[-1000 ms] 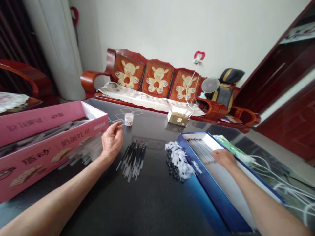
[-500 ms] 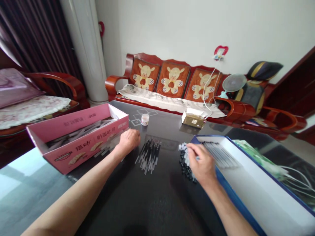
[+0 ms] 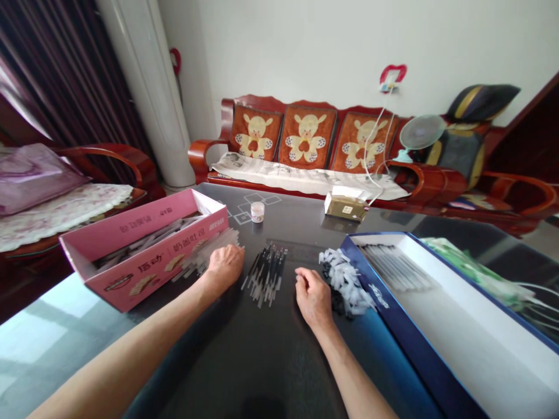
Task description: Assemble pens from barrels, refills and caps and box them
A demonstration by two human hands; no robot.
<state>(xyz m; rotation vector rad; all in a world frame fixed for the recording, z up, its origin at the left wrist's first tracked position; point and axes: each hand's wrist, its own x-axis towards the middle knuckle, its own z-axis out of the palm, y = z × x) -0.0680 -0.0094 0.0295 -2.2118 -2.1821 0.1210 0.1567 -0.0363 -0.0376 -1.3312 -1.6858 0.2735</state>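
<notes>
My left hand [image 3: 224, 263] rests knuckles-up on the dark table, fingers curled over a pile of clear pen tubes [image 3: 213, 250] beside the pink box [image 3: 144, 250]. My right hand [image 3: 312, 295] lies on the table with fingers curled under, between a bundle of black pen refills [image 3: 265, 272] and a heap of white and black caps [image 3: 345, 280]. What its fingers hold is hidden. A blue-edged white box [image 3: 437, 302] to the right holds a few clear tubes [image 3: 393, 265].
A small white jar [image 3: 257, 212] and a tan tissue box [image 3: 345, 205] stand at the table's far edge. A red wooden sofa [image 3: 314, 145] with bear cushions, a small fan [image 3: 417, 132] and a white pillar [image 3: 148, 93] lie beyond. White cables [image 3: 519, 291] trail at right.
My right hand left the blue box, crossed the cap heap and now sits left of it. My left hand dropped onto the clear tubes. The view swung left.
</notes>
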